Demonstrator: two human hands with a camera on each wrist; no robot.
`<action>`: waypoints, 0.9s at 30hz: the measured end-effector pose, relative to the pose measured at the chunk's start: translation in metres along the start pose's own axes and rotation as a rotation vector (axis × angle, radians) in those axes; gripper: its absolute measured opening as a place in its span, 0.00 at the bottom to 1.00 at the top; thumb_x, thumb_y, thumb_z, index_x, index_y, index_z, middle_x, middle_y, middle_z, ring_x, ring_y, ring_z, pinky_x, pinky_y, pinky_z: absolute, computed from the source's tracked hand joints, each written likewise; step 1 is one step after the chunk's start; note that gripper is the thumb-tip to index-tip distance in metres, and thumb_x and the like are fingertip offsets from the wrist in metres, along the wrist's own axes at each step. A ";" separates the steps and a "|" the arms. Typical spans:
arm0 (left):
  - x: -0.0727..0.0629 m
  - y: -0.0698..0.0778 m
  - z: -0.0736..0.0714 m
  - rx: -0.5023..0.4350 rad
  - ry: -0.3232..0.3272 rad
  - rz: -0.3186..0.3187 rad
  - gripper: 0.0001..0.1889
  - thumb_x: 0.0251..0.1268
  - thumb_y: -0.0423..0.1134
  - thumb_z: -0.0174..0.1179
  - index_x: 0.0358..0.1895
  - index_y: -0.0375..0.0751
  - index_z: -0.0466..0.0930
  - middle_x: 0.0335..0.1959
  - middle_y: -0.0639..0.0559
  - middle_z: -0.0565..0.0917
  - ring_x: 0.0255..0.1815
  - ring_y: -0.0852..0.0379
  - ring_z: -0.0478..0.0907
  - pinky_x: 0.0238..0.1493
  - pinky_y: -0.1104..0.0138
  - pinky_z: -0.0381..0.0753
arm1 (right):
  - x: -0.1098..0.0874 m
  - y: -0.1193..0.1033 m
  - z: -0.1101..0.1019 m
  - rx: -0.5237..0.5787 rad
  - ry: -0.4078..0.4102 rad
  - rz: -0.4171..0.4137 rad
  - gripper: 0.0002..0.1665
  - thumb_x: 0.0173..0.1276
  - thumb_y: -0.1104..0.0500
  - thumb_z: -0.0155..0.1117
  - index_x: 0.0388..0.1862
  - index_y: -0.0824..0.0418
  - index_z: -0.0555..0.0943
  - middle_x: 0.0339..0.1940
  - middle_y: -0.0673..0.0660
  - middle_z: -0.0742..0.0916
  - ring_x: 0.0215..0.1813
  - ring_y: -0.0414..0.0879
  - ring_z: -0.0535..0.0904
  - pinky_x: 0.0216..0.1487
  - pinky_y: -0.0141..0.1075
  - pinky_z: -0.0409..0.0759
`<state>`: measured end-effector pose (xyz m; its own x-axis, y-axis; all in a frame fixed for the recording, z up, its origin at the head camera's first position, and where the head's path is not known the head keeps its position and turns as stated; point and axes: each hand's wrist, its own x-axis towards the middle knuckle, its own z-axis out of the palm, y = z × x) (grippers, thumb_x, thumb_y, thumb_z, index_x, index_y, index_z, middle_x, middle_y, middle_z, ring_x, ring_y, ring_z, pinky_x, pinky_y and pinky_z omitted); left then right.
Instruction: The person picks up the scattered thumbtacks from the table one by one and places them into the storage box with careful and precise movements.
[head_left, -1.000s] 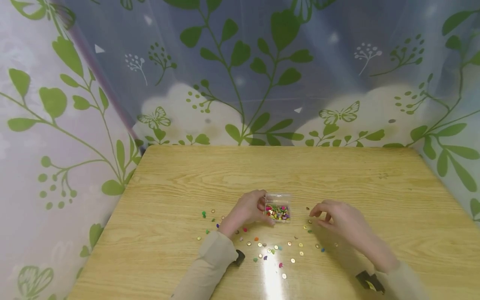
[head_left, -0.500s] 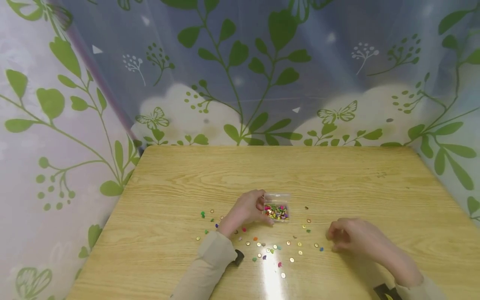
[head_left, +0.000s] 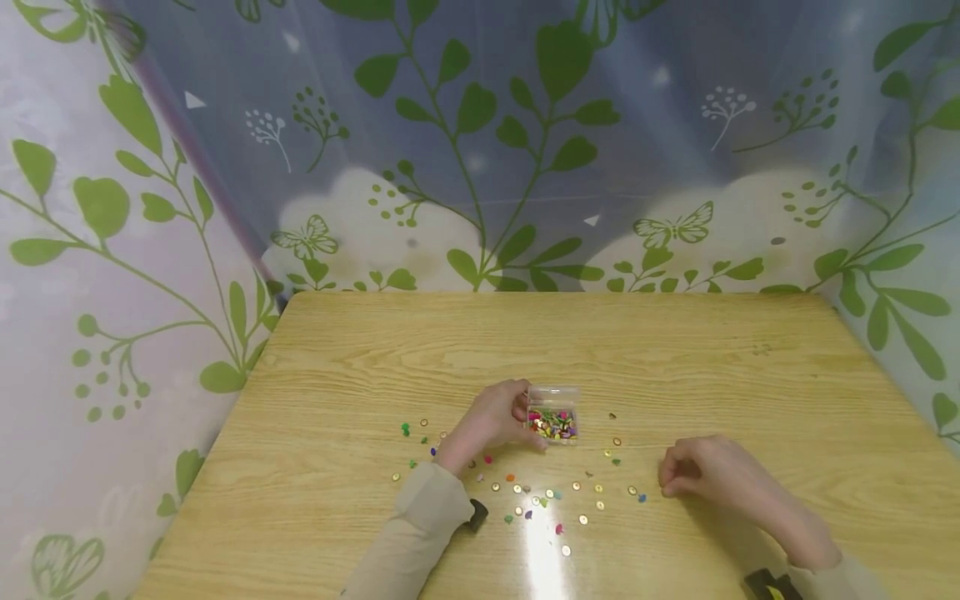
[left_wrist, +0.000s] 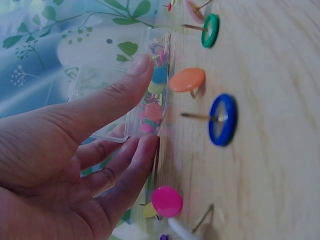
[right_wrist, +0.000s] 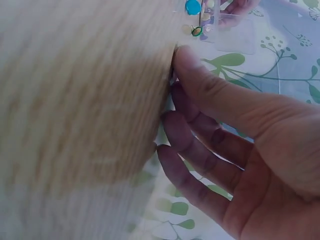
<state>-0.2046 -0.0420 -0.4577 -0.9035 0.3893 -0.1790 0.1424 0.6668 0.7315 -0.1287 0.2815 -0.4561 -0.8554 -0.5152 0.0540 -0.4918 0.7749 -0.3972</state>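
Step in hand, my read: gathering loose thumbtacks into the box, with plenty left to do. Clear box sits on the table, lower middle of the head view, lid up at the back, a heap of coloured tacks inside. Left hand grips it at the left side, thumb across the front, fingers at the back corner. Right hand is down by the table, lower right of frame, fingers bent, thumb close to them; can't tell whether a tack is pinched, tips are hidden from me. Blue tack lies just left of those fingertips. Other strays: mostly bottom centre, a few right of the box, some beside the left sleeve. Next move calls for a sure thumb-and-finger pinch on one tack, by the head; left wrist view shows bare pins sticking out. Then lift, carry up-left, drop inside. Left should brace the box, which looks light enough to slide.
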 end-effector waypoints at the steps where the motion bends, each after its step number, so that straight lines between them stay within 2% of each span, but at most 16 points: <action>1: 0.000 0.000 0.000 0.000 0.000 0.000 0.32 0.39 0.43 0.84 0.52 0.45 0.80 0.40 0.57 0.80 0.40 0.59 0.76 0.43 0.67 0.80 | 0.001 0.000 0.000 0.002 0.004 -0.004 0.12 0.51 0.52 0.80 0.24 0.40 0.82 0.27 0.30 0.83 0.33 0.28 0.78 0.40 0.37 0.83; 5: 0.000 -0.001 0.000 -0.003 0.000 -0.003 0.32 0.38 0.43 0.84 0.52 0.45 0.80 0.40 0.57 0.80 0.40 0.59 0.76 0.43 0.67 0.80 | 0.006 -0.002 0.001 0.010 0.023 -0.018 0.11 0.52 0.53 0.79 0.25 0.42 0.82 0.27 0.33 0.84 0.31 0.28 0.78 0.36 0.34 0.82; 12: 0.000 -0.002 0.000 -0.014 0.002 0.000 0.33 0.38 0.42 0.84 0.53 0.45 0.80 0.40 0.56 0.80 0.40 0.59 0.76 0.44 0.67 0.80 | 0.027 -0.018 0.000 0.007 0.108 -0.062 0.09 0.57 0.57 0.77 0.29 0.45 0.83 0.28 0.38 0.87 0.29 0.30 0.80 0.32 0.30 0.81; 18: 0.000 0.000 0.000 -0.025 0.003 -0.007 0.34 0.37 0.41 0.84 0.54 0.44 0.80 0.40 0.56 0.80 0.40 0.59 0.75 0.43 0.68 0.80 | 0.044 -0.033 0.003 -0.044 0.190 -0.124 0.11 0.56 0.57 0.79 0.29 0.46 0.82 0.25 0.37 0.84 0.25 0.27 0.72 0.25 0.26 0.73; 22: 0.000 0.000 0.000 -0.018 0.005 -0.003 0.34 0.37 0.41 0.85 0.53 0.44 0.80 0.40 0.56 0.80 0.40 0.60 0.76 0.43 0.68 0.80 | 0.055 -0.044 0.004 -0.073 0.214 -0.106 0.12 0.56 0.58 0.80 0.27 0.46 0.81 0.23 0.37 0.82 0.23 0.27 0.68 0.22 0.25 0.69; 27: 0.001 -0.001 0.000 -0.009 0.008 0.003 0.34 0.37 0.42 0.85 0.53 0.45 0.80 0.39 0.56 0.80 0.39 0.60 0.75 0.42 0.68 0.80 | 0.069 -0.054 0.008 -0.117 0.272 -0.119 0.10 0.57 0.59 0.79 0.30 0.49 0.84 0.25 0.41 0.86 0.23 0.29 0.73 0.23 0.25 0.71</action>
<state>-0.2053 -0.0421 -0.4587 -0.9062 0.3863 -0.1721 0.1414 0.6603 0.7376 -0.1601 0.2012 -0.4382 -0.7952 -0.5000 0.3431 -0.5928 0.7601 -0.2662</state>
